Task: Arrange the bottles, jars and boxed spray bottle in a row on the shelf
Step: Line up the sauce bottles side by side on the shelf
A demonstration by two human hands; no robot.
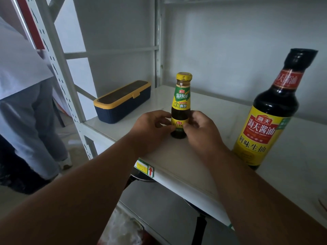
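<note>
Status: 2 bottles on the white metal shelf (203, 156), both upright. Small dark glass sauce bottle with yellow cap and yellow-green label (180, 106) stands mid-shelf, set back from the front edge. Tall dark soy sauce bottle with black neck wrap and yellow-red label (270, 121) stands to its right, nearer the front edge, well apart from it.

Both hands on the small bottle's lower body. Left hand (150, 129) cups it from the left, right hand (201, 129) from the right. Left fingers (159, 121) and right fingers (196, 119) curl in against the glass, thumbs meeting over the lower label. Bottle base sits on the shelf, so my read is placing or squaring it up, not carrying.

Progress: early, I'd say. Only 2 items of the set in view; no jars or boxed spray bottle visible. The 2 bottles don't line up yet: different depth on the shelf, wide gap between them.

Navy rectangular plastic box with yellow rim and dark lid (122, 101) lies at the shelf's left rear, angled. Can't tell if it belongs to the set.

Materials: shelf board smooth, semi-gloss painted; perforated white steel upright (58, 71) on the left. Both bottles glossy, round, with narrow necks; paper-like labels. Small bottle's cap looks ribbed at the rim. Another person in light trousers (31, 124) stands left of the rack.
</note>
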